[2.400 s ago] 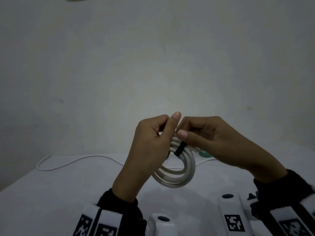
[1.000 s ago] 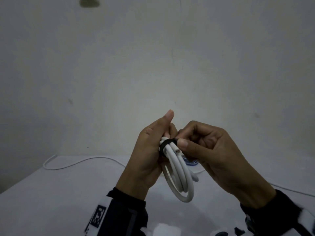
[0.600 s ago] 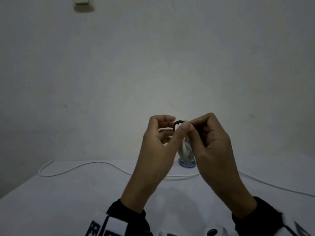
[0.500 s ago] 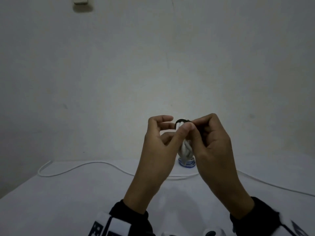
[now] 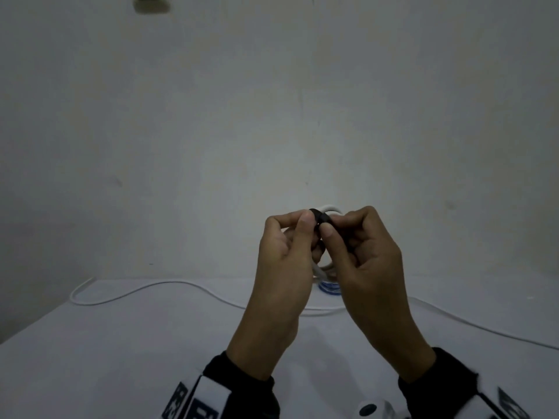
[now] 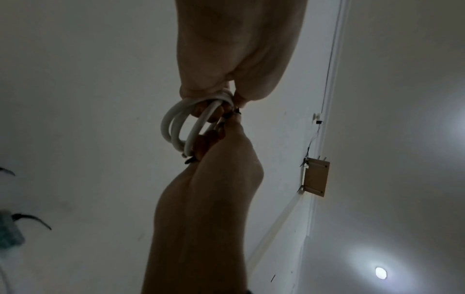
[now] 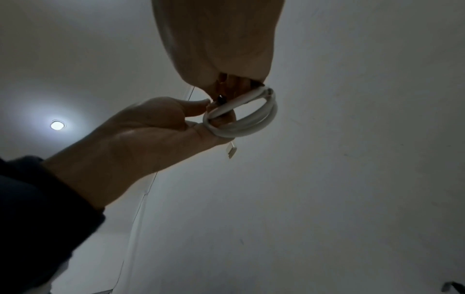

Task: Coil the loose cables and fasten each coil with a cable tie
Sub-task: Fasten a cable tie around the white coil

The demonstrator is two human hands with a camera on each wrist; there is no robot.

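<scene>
White rubbery cable wound into a small coil [image 5: 329,210] is held up in the air between both hands, above the white table [image 5: 121,352] and in front of the pale wall [image 5: 272,101]. A black cable tie [image 5: 320,218] wraps the top of the coil, and the 2 thumbs meet on it. The left hand [image 5: 287,252] has its fingers curled, thumb and forefinger pinching the tie and the coil beneath it. The right hand [image 5: 363,252] is curled too, its thumb tip pressed on the tie from the other side. From the right wrist view the coil [image 7: 246,119] shows about 3 loops hooked round a left finger, with a small flat white connector plug [image 7: 231,152] hanging below it. The left wrist view shows the same loops [image 6: 186,127] caught between the fingertips of both hands. A long loose white cable [image 5: 181,290] lies across the table behind the hands, and a small blue ring-shaped object [image 5: 329,288] sits just beyond them, partly hidden.
</scene>
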